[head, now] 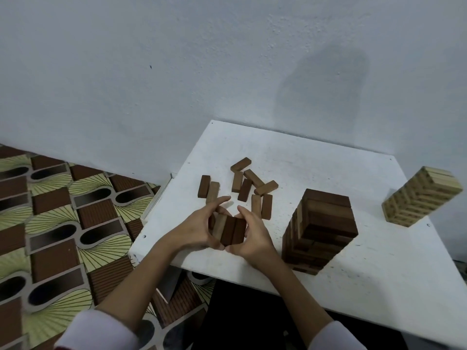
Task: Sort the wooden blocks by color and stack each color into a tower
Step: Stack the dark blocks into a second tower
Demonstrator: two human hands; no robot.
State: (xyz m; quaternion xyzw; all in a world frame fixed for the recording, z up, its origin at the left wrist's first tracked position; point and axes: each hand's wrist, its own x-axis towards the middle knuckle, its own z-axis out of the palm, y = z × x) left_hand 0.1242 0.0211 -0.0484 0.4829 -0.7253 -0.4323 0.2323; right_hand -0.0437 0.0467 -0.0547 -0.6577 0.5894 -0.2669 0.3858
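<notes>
**blockfan:** So what's on the white table (328, 286) right now?

**towerwatch:** Using the dark brown tower (321, 231) as the anchor: it stands upright near the table's front edge, a good many layers tall. Off to its right, well apart, is the pale tower (422, 198), which looks about as tall (it seems to lean, but that's likely the wide lens). The wall (177, 72) sits behind both, and patterned floor tiles (50, 223) show left of the table.

**blockfan:** And the hands?

**towerwatch:** Both are left of the dark tower, close to the table's front edge. The left hand (199, 231) and right hand (252, 236) press in from either side on a small bunch of brown blocks (228, 229), three side by side that I can count, squeezed together between the fingers. Thumbs nearly meet underneath.

**blockfan:** Any loose ones?

**towerwatch:** Yep, scattered brown blocks (250, 183) lie flat behind the hands, left of the dark tower, some touching or overlapping. A pair (208, 190) lies a bit further left.
</notes>
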